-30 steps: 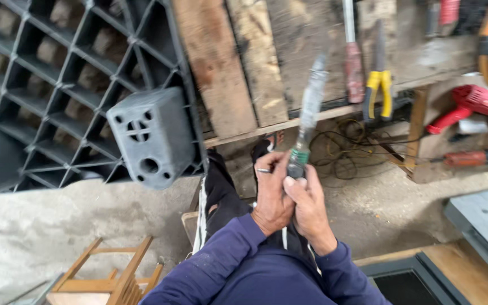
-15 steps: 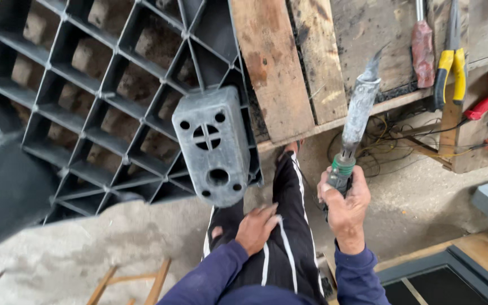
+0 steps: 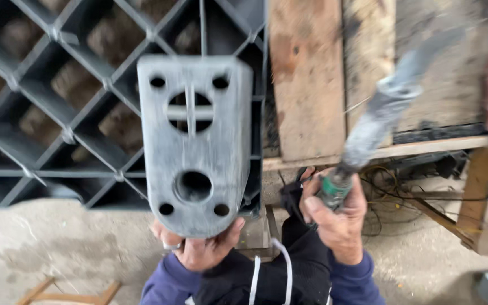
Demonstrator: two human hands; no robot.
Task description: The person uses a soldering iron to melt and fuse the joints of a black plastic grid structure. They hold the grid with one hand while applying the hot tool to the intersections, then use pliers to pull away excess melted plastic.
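Holding up a grey moulded block at centre frame, the left hand cups its bottom edge from below, fingers curled shut on the rim. The block looks rigid and hollow – round holes and a slotted opening through its face – probably moderate in weight, with a dusty, matte, non-slip surface; the lower rim or the side walls seem the safest hold. The right hand, right of centre, is closed tight around the green-collared handle of a long grey tool, blurred, so its kind is unclear. A dark plastic lattice fills the upper left.
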